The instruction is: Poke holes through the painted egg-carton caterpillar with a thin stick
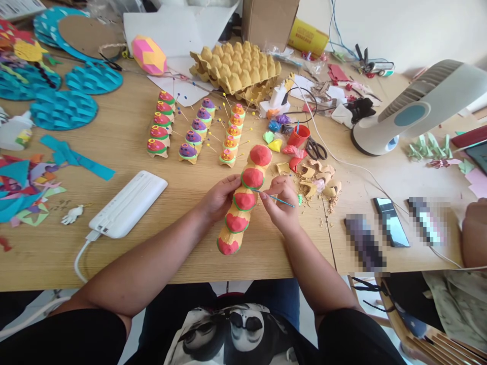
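An egg-carton strip lies on the wooden table, its humps capped with red clay and ringed in green. My left hand is closed round its left side, about the middle humps. My right hand is pinched on a thin blue stick whose far end touches the strip between two humps. Three smaller finished strips with red, purple and orange caps and pins stand further back.
A white power bank with cable lies left. Carton scraps, scissors, clay lumps, an egg tray and a white fan sit behind and right. Phones lie at right, near another person's arm.
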`<state>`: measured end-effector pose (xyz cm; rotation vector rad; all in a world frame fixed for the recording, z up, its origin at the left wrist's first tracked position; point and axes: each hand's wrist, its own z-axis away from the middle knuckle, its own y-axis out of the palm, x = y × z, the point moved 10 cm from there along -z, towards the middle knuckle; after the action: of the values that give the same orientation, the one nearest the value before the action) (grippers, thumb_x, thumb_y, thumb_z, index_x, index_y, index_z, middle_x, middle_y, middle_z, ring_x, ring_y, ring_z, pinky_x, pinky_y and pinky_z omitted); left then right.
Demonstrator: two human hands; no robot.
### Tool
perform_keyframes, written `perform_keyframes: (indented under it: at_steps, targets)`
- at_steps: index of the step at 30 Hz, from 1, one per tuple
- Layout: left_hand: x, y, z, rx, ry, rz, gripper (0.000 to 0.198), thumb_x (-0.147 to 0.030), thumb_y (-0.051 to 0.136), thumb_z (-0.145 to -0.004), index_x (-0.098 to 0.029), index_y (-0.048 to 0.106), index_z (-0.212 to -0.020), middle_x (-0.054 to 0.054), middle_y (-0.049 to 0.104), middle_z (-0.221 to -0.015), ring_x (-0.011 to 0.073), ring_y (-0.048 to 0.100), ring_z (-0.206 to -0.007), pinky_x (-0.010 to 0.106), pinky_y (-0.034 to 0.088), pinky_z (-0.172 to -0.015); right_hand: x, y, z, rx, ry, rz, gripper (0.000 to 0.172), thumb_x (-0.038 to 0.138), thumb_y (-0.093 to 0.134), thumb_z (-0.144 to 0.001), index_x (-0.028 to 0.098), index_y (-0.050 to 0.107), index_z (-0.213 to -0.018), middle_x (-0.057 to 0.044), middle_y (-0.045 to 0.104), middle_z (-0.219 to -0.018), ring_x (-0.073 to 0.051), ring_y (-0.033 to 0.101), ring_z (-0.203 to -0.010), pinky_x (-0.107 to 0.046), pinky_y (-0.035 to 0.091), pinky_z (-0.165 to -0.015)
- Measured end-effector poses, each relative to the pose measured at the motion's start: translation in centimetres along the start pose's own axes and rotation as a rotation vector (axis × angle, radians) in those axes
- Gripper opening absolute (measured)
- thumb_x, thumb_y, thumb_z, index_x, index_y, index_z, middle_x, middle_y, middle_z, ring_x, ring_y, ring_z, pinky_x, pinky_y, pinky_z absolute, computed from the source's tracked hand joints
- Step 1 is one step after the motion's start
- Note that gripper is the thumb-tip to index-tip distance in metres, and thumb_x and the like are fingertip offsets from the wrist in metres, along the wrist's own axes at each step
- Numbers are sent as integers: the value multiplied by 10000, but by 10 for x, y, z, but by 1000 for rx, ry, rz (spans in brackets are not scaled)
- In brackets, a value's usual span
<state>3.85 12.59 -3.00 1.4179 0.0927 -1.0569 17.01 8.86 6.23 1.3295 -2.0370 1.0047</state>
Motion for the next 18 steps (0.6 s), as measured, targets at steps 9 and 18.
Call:
perform_keyframes:
  at_steps: [9,18]
  targets:
    - [1,-2,0,-22,-14,15,168,-347,796,-823,-221,687,-843,5,661,-734,137,626,-609,239,491,-564,-2,0,0,1,19,32,159,312,689,-918,240,605,-803,-12,540,-843,-186,546,-821,-392,481,-776]
    - [0,-2,0,1,4,-21,186,-369,788,-820,-208,702,-858,18,662,-754,136,600,-605,245,477,-572,1,-2,-1,-8,7,-16,159,301,693,-921,239,603,-805,-5,522,-839,-179,539,-816,-385,473,-778]
